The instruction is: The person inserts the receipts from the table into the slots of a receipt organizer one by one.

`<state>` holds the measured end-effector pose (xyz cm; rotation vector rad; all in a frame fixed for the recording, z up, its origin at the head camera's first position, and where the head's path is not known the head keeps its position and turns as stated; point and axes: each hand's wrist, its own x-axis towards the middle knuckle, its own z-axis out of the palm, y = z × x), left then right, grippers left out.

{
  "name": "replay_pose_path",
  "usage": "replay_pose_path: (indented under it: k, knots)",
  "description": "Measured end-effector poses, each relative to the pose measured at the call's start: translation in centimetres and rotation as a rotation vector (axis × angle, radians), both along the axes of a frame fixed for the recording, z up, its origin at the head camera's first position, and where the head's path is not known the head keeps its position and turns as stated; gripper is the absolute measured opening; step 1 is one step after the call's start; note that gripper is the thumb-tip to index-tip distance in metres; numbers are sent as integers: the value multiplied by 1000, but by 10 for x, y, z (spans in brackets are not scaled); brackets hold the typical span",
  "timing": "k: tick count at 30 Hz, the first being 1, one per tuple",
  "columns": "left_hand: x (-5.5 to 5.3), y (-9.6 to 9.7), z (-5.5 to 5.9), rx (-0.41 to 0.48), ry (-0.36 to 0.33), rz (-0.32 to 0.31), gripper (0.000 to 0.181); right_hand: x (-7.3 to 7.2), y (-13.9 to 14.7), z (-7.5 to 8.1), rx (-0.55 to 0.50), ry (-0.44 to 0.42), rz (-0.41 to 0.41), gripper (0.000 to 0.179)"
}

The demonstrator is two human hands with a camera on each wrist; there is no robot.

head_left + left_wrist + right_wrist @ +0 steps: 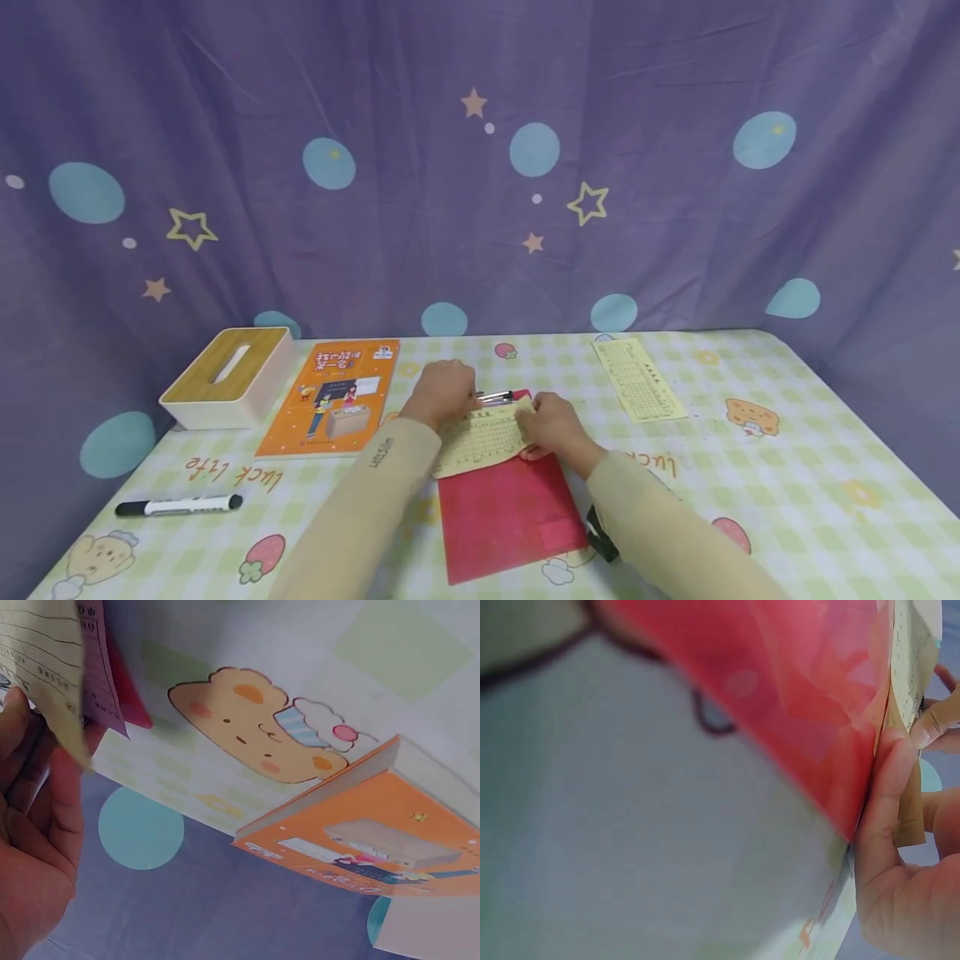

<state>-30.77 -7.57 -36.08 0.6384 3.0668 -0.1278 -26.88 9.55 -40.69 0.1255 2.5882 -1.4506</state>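
Though left wrist only, mauve sheet (98,671)

At far left, a wooden-topped tissue box (217,415) stands beside an orange book (330,400). Near left lies a marker (191,505). A purple curtain (420,208) hangs beyond the checked tablecloth (795,475).

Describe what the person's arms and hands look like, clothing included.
The left sleeve and right sleeve are long and pale beige; small dark lettering marks the left one near its cuff. The left hand and right hand are ungloved.
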Motion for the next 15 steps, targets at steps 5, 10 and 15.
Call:
replay_pose_path:
  k: [5, 10, 15]
  knots:
    - [-2, -1, 3, 6, -18, -11, 27, -1, -1, 0, 9, 8, -15, 21]
    - [-4, -2, 0, 18, -13, -25, 23, 4, -3, 2, -28, 10, -41, 36]
    - [-6, -2, -1, 41, -33, -22, 23, 7, -7, 2, 10, 21, -53, 43]
